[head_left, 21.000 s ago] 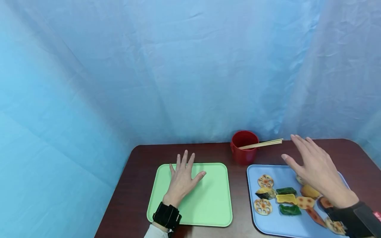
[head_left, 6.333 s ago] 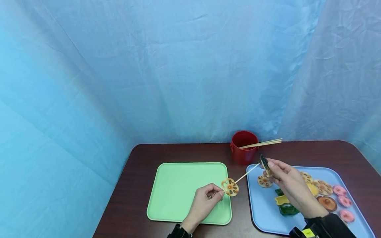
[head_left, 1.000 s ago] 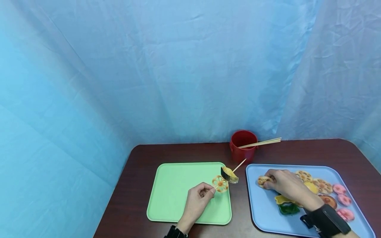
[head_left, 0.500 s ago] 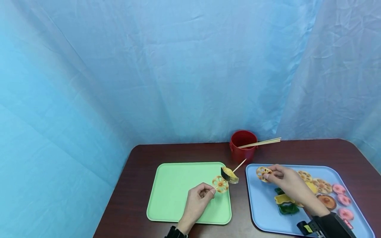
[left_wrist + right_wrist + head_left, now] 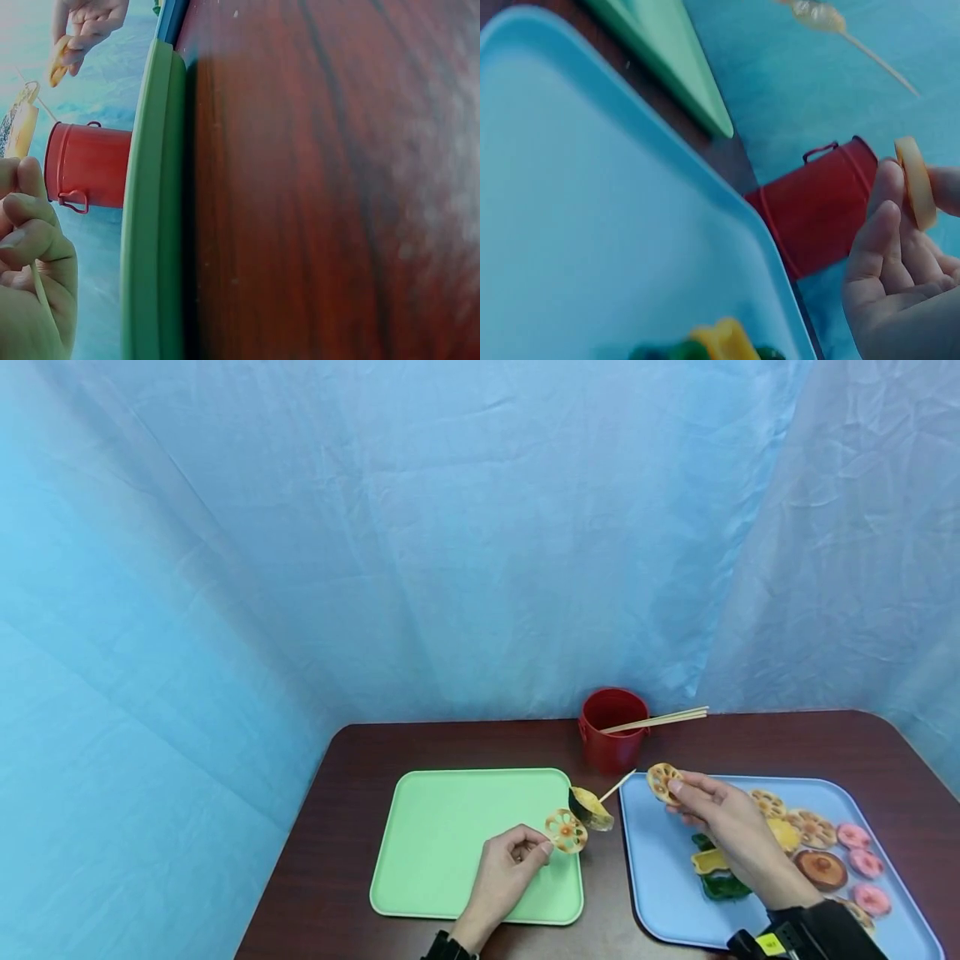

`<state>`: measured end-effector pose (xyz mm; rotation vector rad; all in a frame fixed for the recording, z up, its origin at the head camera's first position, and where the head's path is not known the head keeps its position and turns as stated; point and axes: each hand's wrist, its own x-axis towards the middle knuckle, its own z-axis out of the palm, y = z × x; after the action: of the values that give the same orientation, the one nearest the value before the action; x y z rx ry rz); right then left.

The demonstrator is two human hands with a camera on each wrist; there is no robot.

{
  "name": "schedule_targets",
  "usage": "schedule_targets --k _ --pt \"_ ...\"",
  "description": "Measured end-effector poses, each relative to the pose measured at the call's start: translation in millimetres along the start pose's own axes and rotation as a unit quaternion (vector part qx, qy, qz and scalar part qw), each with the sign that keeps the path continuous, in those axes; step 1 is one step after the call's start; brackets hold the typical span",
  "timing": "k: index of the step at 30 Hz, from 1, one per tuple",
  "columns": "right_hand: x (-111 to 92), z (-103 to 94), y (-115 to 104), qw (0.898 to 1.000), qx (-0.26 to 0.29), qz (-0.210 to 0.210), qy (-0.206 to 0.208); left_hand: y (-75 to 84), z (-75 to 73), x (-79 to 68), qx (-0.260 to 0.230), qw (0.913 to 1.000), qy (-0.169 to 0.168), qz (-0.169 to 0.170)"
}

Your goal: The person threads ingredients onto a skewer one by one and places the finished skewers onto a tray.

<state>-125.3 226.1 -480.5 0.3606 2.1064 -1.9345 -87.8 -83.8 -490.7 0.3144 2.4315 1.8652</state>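
Note:
Above the right edge of the green tray (image 5: 450, 839), my left hand (image 5: 501, 875) pinches a bamboo skewer (image 5: 619, 783) near its lower end. Threaded on it are a lotus root slice (image 5: 566, 832) by the fingertips and a dark-rinded pumpkin slice (image 5: 592, 811) beyond it. The bare tip points up and right. My right hand (image 5: 735, 837) pinches a second lotus root slice (image 5: 663, 782) over the blue tray's far left corner, apart from the skewer tip. In the right wrist view that slice (image 5: 916, 184) is edge-on between thumb and fingers.
The blue tray (image 5: 667, 910) holds green and yellow pepper pieces (image 5: 708, 862), lotus root slices (image 5: 812, 829), a brown mushroom-like round (image 5: 822, 869) and pink rings (image 5: 870, 899). Behind the trays stands a red bucket (image 5: 613, 747) with several skewers (image 5: 667, 720). A blue curtain (image 5: 480, 543) hangs behind.
The pumpkin slice, in my right hand earlier, is on the skewer now. My right hand has picked a lotus root slice off the blue tray and raised it. My left hand has shifted slightly right.

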Motion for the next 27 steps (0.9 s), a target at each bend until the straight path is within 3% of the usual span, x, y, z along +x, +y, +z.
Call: schedule_targets --k 4,8,14,27 --pt "-2 1.1 -4 0.998 0.061 -0.002 -0.008 -17.2 3.9 3.0 0.002 1.0000 -0.005 -0.005" --pt "-4 3.0 -9 0.996 0.088 -0.009 -0.012 -25.9 5.1 4.0 0.003 0.9999 -0.012 -0.006" --pt "-6 8.7 -16 0.995 0.102 -0.019 -0.010 -27.1 5.8 4.3 0.001 0.9997 -0.022 0.013" --pt "-8 15.3 -19 0.991 0.109 -0.074 -0.015 -26.9 6.0 3.8 0.007 0.9997 -0.022 0.011"
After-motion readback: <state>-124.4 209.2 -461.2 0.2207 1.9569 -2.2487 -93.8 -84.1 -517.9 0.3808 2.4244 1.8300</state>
